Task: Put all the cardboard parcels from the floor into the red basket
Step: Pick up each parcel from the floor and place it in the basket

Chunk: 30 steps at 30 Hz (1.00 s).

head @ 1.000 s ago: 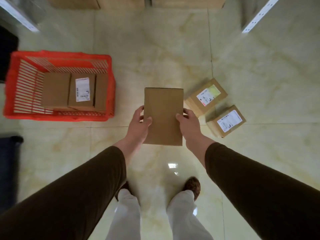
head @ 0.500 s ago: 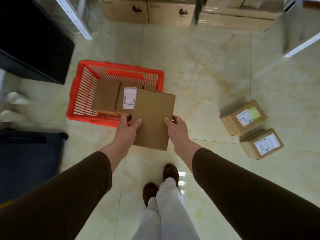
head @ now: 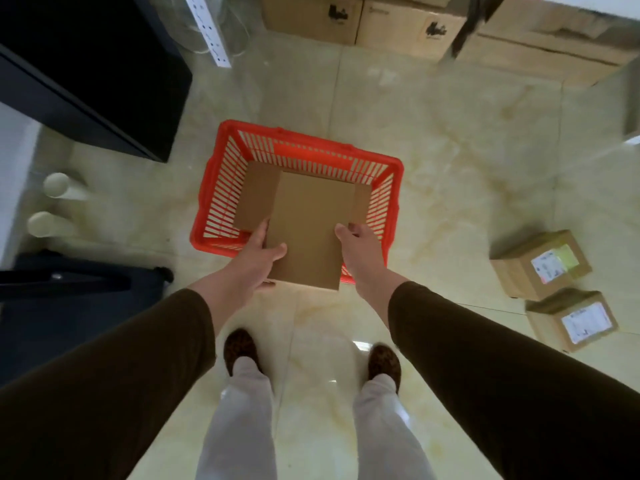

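Note:
A plain brown cardboard parcel (head: pixel 310 230) is held flat between my left hand (head: pixel 258 259) and my right hand (head: pixel 362 252), one hand on each long side. It hovers over the near half of the red basket (head: pixel 214 199), which stands on the floor straight ahead. Other cardboard parcels (head: pixel 254 192) lie inside the basket, mostly hidden under the held one. Two labelled parcels remain on the floor to my right: one (head: pixel 542 265) with a white and yellow label, one (head: pixel 575 320) nearer me with a white label.
A black cabinet (head: pixel 90 71) stands at the left rear and a dark case (head: pixel 69 299) at my left. Large cartons (head: pixel 398 19) line the back wall. Two white tubes (head: pixel 59 202) lie left of the basket. My feet (head: pixel 311 355) stand just before the basket.
I have turned and stepped left towards the basket. The held parcel has moved from beside the two floor parcels to over the basket, which now lies straight ahead.

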### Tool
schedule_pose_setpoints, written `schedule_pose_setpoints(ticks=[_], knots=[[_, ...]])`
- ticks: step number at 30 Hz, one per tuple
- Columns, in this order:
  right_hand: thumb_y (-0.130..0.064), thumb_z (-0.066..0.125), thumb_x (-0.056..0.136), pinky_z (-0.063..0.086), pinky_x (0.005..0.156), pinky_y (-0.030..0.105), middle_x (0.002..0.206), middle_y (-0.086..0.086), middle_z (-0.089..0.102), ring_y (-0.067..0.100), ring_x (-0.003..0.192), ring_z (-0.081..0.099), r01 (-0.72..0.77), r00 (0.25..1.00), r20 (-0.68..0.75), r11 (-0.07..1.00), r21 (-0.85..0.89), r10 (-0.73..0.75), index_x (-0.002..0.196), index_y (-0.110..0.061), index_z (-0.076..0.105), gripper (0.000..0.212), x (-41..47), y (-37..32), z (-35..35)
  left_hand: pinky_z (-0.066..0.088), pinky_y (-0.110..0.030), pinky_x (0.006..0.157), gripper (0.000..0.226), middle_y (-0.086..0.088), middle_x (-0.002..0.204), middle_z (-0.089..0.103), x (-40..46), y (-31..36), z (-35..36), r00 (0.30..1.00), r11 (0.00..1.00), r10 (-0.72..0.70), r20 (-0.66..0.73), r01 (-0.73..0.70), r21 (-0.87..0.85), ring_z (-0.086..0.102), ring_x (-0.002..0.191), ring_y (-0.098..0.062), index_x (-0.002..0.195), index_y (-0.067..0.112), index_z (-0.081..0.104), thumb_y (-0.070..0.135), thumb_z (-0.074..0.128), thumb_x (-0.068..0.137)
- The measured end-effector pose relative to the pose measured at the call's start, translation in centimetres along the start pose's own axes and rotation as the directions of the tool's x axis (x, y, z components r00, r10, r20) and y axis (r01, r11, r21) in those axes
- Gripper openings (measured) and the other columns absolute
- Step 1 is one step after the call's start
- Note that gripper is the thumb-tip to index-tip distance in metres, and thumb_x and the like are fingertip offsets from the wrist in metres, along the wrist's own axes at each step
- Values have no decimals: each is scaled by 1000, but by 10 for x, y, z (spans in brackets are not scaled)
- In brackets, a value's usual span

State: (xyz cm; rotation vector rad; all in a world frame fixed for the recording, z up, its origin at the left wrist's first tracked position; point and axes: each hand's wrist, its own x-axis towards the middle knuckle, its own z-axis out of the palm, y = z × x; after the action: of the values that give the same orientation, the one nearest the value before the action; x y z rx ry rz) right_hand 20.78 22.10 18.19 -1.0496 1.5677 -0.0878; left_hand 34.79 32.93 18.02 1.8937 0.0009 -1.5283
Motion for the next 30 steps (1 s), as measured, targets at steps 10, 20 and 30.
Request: schedule_pose_setpoints(ticks=[10,20,30], knots=[[-47,60,94,54,94,60,159,0,29,32,130,50,192,981,62,959,-206,-183,156,-46,-6,91,24,-41,87,51,-50,96,57,9,132,50,48,49,-105,1000,977,-29,7,27,211,56,113,-21,146,43,36,28,62,98],[-26,63,97,65,67,40,104,2,57,30,80,75,-65,998,0,987,149,66,133,-30,29,49,82,-37,90,54,-41,92,31,4,116,66,131,84,-113,996,949,94,-5,-88,302,64,105,-19,116,29,60,27,74,88],[-51,64,91,50,92,39,129,2,59,25,115,58,-156,987,-21,973,168,162,144,-18,41,66,79,21,129,46,-44,104,96,4,145,50,186,103,-110,980,826,198,37,-187,531,53,125,-22,154,34,24,39,82,77]])
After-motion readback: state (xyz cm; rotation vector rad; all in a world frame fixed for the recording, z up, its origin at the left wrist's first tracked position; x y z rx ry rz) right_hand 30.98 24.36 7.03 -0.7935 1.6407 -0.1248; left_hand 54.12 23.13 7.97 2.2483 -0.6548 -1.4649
